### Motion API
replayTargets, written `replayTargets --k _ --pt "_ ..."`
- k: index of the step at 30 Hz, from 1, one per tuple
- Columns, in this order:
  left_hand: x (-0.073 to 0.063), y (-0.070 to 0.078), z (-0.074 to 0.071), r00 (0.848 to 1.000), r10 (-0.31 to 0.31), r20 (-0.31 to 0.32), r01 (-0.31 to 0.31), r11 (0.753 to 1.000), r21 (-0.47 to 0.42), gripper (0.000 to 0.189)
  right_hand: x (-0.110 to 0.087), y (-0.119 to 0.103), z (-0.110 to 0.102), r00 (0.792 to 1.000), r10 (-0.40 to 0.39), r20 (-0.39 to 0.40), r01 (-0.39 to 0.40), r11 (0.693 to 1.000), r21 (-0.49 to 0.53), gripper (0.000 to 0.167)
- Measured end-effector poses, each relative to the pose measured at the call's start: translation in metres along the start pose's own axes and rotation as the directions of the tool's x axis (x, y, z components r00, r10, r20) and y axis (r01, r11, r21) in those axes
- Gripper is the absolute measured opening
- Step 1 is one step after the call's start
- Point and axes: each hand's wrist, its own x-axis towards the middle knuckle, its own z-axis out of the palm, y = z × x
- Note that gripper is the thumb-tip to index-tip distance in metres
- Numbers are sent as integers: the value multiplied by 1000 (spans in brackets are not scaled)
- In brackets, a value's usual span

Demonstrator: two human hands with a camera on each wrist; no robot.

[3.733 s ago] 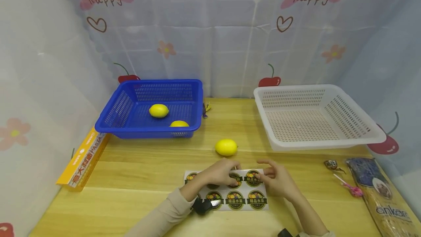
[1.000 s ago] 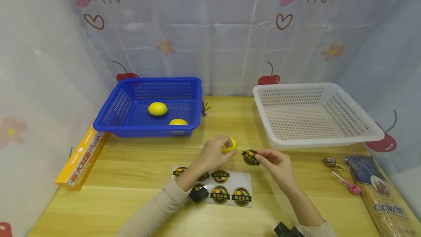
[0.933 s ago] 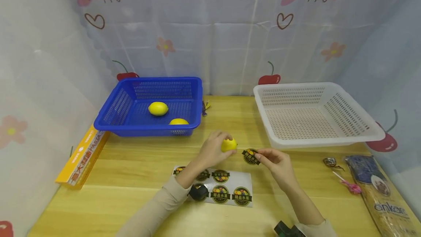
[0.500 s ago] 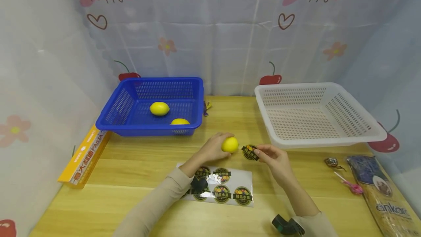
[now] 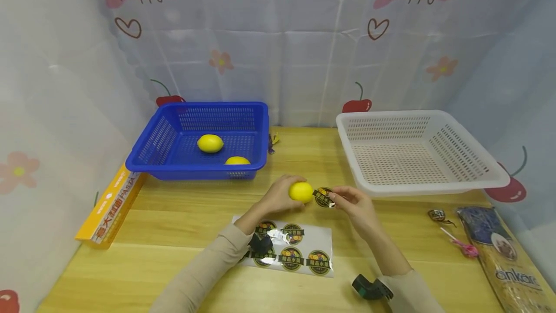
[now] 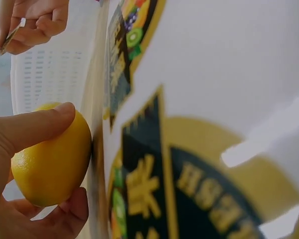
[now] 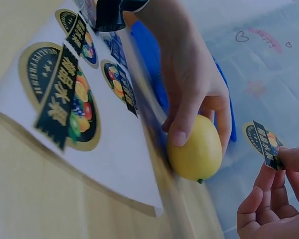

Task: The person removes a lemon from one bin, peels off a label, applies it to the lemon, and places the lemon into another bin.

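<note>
My left hand (image 5: 280, 196) grips a yellow lemon (image 5: 301, 192), thumb on one side and fingers curled round the other, as the left wrist view also shows. Between thumb and fingertips, my right hand (image 5: 357, 207) pinches a round black-and-gold fruit sticker (image 5: 323, 197) by its edge. The sticker hangs just to the right of the lemon, a small gap between them in the right wrist view. Below the hands lies a white sticker sheet (image 5: 310, 240) bearing several more such labels; my left wrist and its camera hide part of it.
A blue basket (image 5: 201, 174) with two lemons stands at the back left, and a white basket (image 5: 408, 190) at the back right. An orange pasta box (image 5: 110, 206) lies left. On the right are a pasta bag (image 5: 506, 260), a pink lollipop (image 5: 466, 248) and a wrapped candy (image 5: 436, 215).
Since the earliest frame, a sticker has come off the sheet into my right hand and my left hand has taken hold of the lemon. Lately the sticker has moved left, closer to the lemon.
</note>
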Motion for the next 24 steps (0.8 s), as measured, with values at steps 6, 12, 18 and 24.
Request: replayTargets --k 6,12,18,24 --pt "2 -1 0 999 52 15 -52 998 -18 65 17 -1 8 997 -53 55 53 999 -9 30" --pt "5 -1 -2 997 82 -4 -82 993 -82 63 34 -6 14 986 -123 110 133 987 -94 26" --pt "10 9 -14 995 95 -13 -95 953 -286 66 44 -18 17 970 -190 154 209 971 -118 23" --pt "14 15 -25 992 120 -24 -119 900 -419 64 50 -32 19 955 -247 166 264 961 -88 21"
